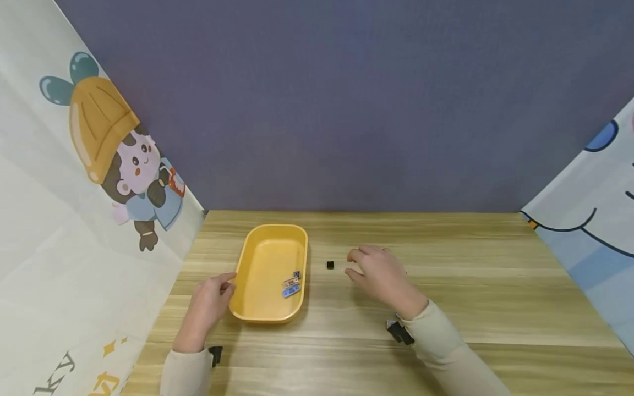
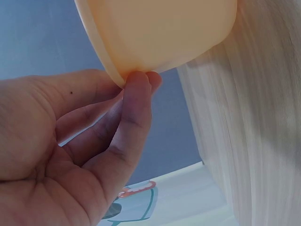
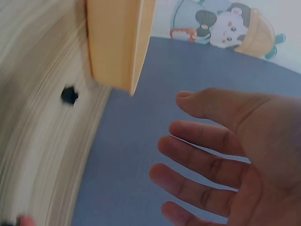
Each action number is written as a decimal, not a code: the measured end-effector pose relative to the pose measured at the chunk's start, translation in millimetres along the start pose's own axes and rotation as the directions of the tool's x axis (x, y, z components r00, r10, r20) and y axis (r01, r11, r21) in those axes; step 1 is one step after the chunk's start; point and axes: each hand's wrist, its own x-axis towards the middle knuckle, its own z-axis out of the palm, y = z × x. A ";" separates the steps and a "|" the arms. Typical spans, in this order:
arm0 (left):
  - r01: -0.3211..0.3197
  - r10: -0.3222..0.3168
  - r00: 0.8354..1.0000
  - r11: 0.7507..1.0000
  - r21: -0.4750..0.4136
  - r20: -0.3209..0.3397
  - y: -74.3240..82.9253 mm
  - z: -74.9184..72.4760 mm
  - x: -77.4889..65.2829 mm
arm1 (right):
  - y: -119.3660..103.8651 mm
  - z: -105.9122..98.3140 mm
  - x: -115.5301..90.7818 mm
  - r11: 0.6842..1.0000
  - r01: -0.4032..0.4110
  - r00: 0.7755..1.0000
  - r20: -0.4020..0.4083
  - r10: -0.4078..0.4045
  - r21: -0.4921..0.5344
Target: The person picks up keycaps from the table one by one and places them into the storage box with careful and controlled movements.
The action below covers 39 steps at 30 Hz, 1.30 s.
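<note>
A yellow plastic tray [image 1: 267, 258] stands on the table. At its left side my left hand [image 1: 210, 301] pinches the rim; the left wrist view shows thumb and fingertips meeting on the edge of the tray [image 2: 164, 33]. Inside lie a blue labelled piece [image 1: 291, 291], a pale piece with lettering [image 1: 291, 282] and a small dark piece [image 1: 297, 274]. My right hand [image 1: 382, 275] hovers right of a small black block [image 1: 330, 265], apart from it. Its fingers are spread and loosely bent, and the right hand [image 3: 225, 160] holds nothing.
The wood-grain table [image 1: 495, 286] meets a dark blue-grey panel [image 1: 346, 110] at the back. Beneath the right wrist, small pieces [image 1: 391, 324] are partly hidden by the black wrist mount [image 1: 400, 333]. Printed cloth walls [image 1: 59, 247] flank both sides.
</note>
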 end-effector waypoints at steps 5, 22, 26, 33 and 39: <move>-0.002 0.002 1.000 1.000 -0.013 0.003 -0.4 0.5 -0.3 | 29.2 -3.8 -26.0 0.999 -0.033 0.999 -0.039 0.032 -0.030; -0.016 0.015 1.000 1.000 -0.012 -0.021 0.2 1.6 -0.2 | 95.5 7.6 -102.9 0.986 -0.165 0.975 0.149 0.168 -0.030; -0.017 0.016 1.000 1.000 -0.010 -0.024 0.1 1.1 -0.5 | 100.4 13.6 -110.9 0.977 -0.213 0.951 0.227 0.211 -0.016; -0.008 0.008 1.000 1.000 -0.017 -0.014 0.2 0.3 -0.4 | 104.3 20.1 -115.5 0.975 -0.223 0.947 0.238 0.217 -0.001; -0.014 0.014 1.000 1.000 0.003 -0.024 -0.2 1.0 1.1 | 104.2 21.7 -116.3 0.973 -0.229 0.947 0.234 0.221 0.006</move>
